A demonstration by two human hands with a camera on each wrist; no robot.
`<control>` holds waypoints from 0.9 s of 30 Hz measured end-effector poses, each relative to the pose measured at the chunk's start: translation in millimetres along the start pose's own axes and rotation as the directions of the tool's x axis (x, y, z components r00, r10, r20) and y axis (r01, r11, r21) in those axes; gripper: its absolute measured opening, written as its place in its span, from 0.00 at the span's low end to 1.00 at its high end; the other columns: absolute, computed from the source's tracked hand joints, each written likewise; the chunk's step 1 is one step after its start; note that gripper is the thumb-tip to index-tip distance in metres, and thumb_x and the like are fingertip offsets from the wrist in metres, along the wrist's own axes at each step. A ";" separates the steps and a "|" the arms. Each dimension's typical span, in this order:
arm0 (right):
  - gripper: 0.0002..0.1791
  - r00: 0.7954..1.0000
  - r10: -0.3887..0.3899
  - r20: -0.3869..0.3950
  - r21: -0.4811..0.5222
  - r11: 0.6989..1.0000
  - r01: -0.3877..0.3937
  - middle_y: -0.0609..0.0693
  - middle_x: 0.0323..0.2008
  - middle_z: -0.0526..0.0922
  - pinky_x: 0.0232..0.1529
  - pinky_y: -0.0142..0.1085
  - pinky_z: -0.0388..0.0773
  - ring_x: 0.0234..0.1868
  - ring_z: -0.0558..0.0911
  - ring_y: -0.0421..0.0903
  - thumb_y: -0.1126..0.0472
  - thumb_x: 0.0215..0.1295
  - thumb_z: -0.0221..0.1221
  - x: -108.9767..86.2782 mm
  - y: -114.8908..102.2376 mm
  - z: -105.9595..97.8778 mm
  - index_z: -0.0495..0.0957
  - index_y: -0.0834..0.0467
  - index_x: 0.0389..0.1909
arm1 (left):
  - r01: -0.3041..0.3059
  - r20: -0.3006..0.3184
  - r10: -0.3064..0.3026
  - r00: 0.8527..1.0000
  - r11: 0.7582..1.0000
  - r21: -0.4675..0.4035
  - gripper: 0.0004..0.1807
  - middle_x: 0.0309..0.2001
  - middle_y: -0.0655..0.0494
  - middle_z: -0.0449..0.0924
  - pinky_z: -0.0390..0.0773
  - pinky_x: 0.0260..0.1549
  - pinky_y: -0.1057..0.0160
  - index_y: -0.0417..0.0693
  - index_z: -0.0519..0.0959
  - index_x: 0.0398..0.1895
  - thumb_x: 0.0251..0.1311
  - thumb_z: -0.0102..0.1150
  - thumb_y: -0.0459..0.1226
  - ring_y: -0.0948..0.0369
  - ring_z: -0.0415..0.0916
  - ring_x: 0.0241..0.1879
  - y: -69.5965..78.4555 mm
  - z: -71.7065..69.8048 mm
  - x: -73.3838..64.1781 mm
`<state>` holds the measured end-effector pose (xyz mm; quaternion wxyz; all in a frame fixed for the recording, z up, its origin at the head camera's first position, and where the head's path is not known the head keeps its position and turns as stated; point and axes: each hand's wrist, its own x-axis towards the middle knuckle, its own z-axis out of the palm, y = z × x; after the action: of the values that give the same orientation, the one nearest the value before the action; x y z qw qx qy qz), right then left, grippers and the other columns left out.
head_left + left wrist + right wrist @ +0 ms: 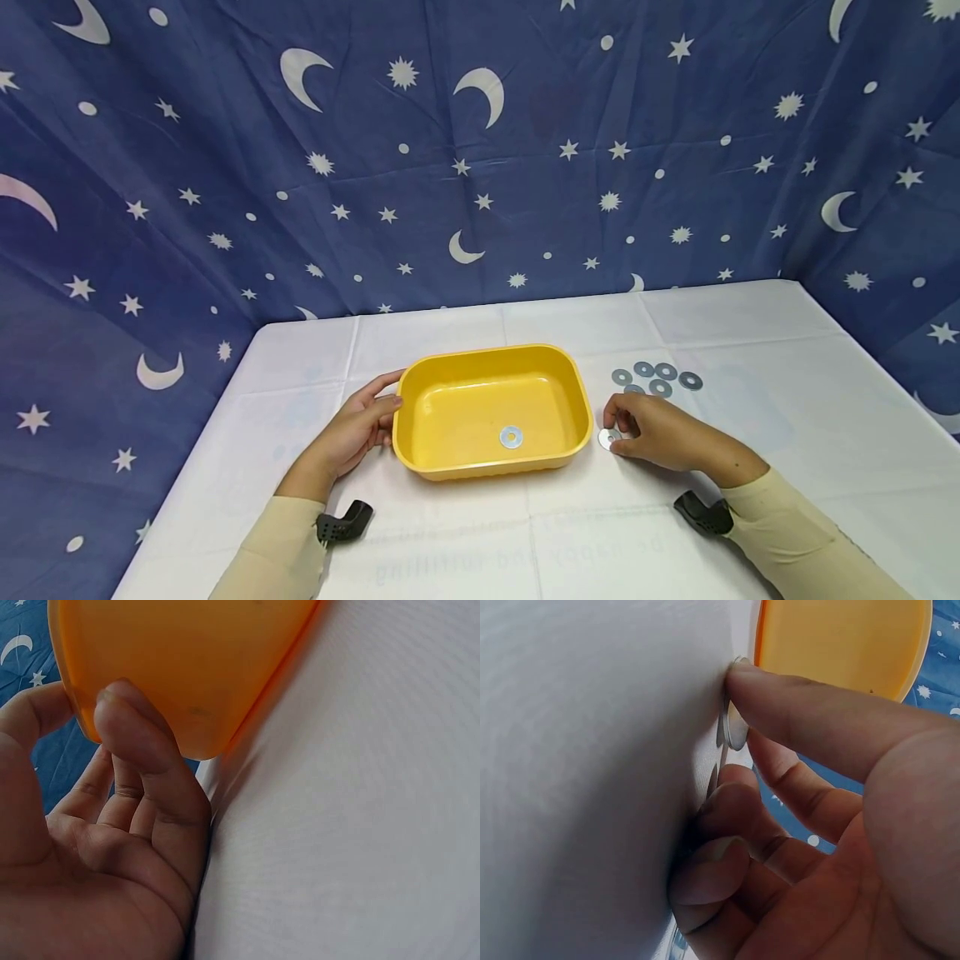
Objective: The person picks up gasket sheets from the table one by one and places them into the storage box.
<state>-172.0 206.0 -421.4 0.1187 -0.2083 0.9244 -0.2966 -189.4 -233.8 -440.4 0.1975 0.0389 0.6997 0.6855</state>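
The left hand (348,435) grips one end of a yellow tray (453,417), its thumb and fingers bent against the rim and end wall, so the tray stretches out to the right of that hand and stops just short of the right hand (663,432). Inside, well over from the gripping fingers, a single washer (504,438) lies flat on the floor. The right hand is closed in a pinch, thumb and forefinger on a second washer (603,442) just outside the tray; its lower edge is hard to make out, so I cannot tell whether it has wholly left the white cloth (465,542). Just beyond the right hand's knuckles is a loose group of washers (661,388), one partly covered by that hand. Near each wrist, toward the wearer, a black device (343,522) sits at the cream sleeve (277,550).
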 end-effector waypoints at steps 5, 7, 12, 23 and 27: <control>0.14 1.000 -0.026 -0.014 -0.009 1.000 0.026 0.46 0.26 0.71 0.29 0.29 0.68 0.29 0.70 0.40 0.65 0.54 0.71 -1.6 2.2 -0.6 0.75 0.53 0.35 | -0.013 0.005 0.013 1.000 1.000 0.007 0.31 0.35 0.58 0.79 0.75 0.23 0.71 0.51 0.57 0.77 0.74 0.50 0.42 0.66 0.74 0.24 0.7 1.1 0.0; 0.14 1.000 -0.022 -0.007 -0.002 1.000 0.022 0.45 0.26 0.71 0.29 0.29 0.68 0.28 0.70 0.39 0.64 0.55 0.71 -1.9 2.3 -0.7 0.74 0.52 0.35 | -0.013 0.005 0.013 1.000 1.000 0.009 0.31 0.35 0.57 0.79 0.75 0.23 0.71 0.51 0.57 0.77 0.74 0.50 0.42 0.66 0.74 0.24 1.3 1.6 -0.1; 0.15 1.000 -0.009 0.011 0.014 1.000 0.009 0.44 0.24 0.71 0.27 0.29 0.68 0.26 0.71 0.38 0.63 0.56 0.71 -2.4 1.4 -0.9 0.73 0.52 0.37 | -0.013 0.006 0.013 1.000 1.000 0.008 0.31 0.34 0.58 0.79 0.75 0.23 0.71 0.51 0.56 0.77 0.74 0.50 0.41 0.66 0.74 0.24 3.4 2.8 -0.3; 0.14 0.996 -0.081 0.041 0.053 0.995 0.079 0.42 0.23 0.71 0.25 0.28 0.70 0.24 0.70 0.35 0.65 0.58 0.69 -3.4 0.5 -5.7 0.73 0.53 0.38 | -0.001 0.002 0.001 1.000 1.000 0.001 0.31 0.33 0.58 0.79 0.75 0.23 0.71 0.51 0.56 0.77 0.74 0.50 0.41 0.66 0.74 0.23 0.6 0.9 0.4; 0.13 0.996 -0.080 0.048 0.057 0.995 0.078 0.42 0.23 0.72 0.26 0.28 0.70 0.24 0.71 0.35 0.65 0.59 0.69 -4.0 -0.6 -6.9 0.74 0.53 0.39 | -0.003 0.005 0.003 1.000 1.000 -0.001 0.31 0.33 0.59 0.79 0.75 0.23 0.71 0.51 0.56 0.77 0.73 0.50 0.41 0.66 0.74 0.23 0.2 0.3 0.6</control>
<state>-170.7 210.9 -415.1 0.1356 -0.2486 0.9037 -0.3212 -189.8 -233.3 -440.4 0.1983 0.0413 0.6987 0.6862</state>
